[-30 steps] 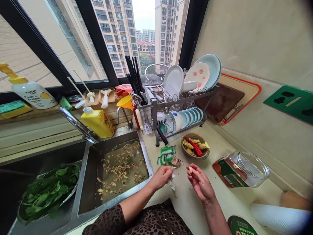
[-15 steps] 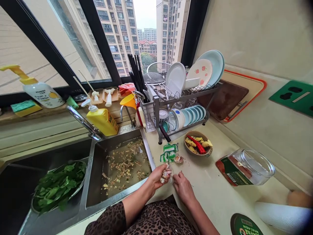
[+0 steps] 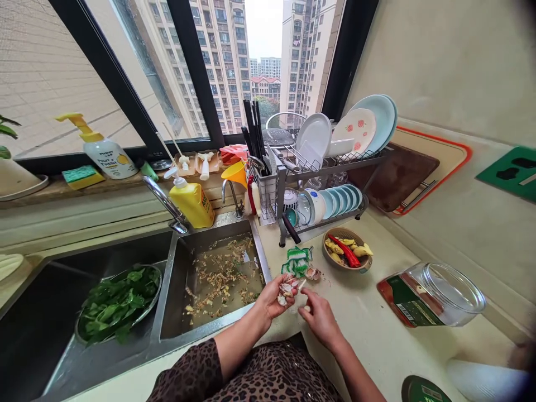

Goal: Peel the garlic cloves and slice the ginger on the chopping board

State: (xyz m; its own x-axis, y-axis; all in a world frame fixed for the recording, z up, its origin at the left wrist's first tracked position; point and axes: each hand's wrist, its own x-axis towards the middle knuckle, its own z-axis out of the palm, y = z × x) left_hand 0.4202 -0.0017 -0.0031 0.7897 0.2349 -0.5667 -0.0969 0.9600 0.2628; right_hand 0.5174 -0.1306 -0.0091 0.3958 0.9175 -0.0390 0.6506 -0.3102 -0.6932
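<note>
Kitchen tabletop (image 3: 368, 318) beside a steel sink (image 3: 209, 329) of murky water and scraps; dish rack (image 3: 318, 178) behind. Green scrubber (image 3: 297, 261) and garlic peel (image 3: 312, 273) lie just ahead of the hands. Left hand (image 3: 272, 301) has fingers curled around garlic cloves (image 3: 286, 291), held above the tabletop; right hand (image 3: 320, 319) has fingers pinched narrow, just beside them.

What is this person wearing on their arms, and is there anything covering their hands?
They wear a brown and black leopard-print top. Its left sleeve stops short of the wrist, leaving the forearm bare. The left hand and right hand are bare, with no gloves.
</note>
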